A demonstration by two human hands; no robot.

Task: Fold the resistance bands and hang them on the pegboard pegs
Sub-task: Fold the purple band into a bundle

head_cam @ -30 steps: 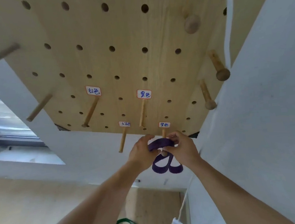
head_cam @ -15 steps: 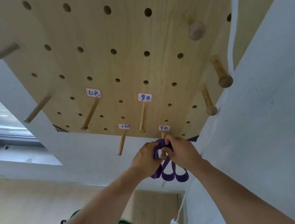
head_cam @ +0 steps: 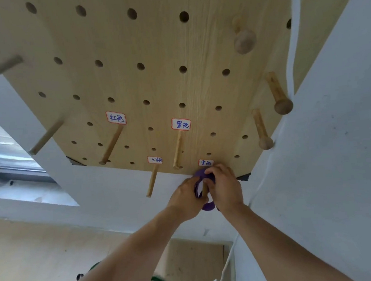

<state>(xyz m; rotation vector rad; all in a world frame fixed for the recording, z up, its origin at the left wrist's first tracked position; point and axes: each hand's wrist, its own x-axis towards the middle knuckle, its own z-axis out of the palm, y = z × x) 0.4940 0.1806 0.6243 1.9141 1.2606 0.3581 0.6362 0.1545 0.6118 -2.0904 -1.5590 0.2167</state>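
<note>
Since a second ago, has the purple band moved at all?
Yes. The purple band has slid further onto the peg, toward the pegboard; both hands hold it.

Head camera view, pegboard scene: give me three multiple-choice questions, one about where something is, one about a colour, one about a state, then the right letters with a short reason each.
1. Where is the band being hung?
A. on the peg at the pegboard's lower edge
B. on a round-knobbed peg at the right
C. on the floor

2. What colour is the band in the hands?
A. red
B. purple
C. black

3. What state is the peg under the middle label in?
A. bare
B. holding a band
C. pulled out of the board

Answers:
1 A: both hands, left hand and right hand, hold it around the peg at the pegboard edge.
2 B: the purple band shows between the fingers.
3 A: the middle peg carries nothing.
</note>
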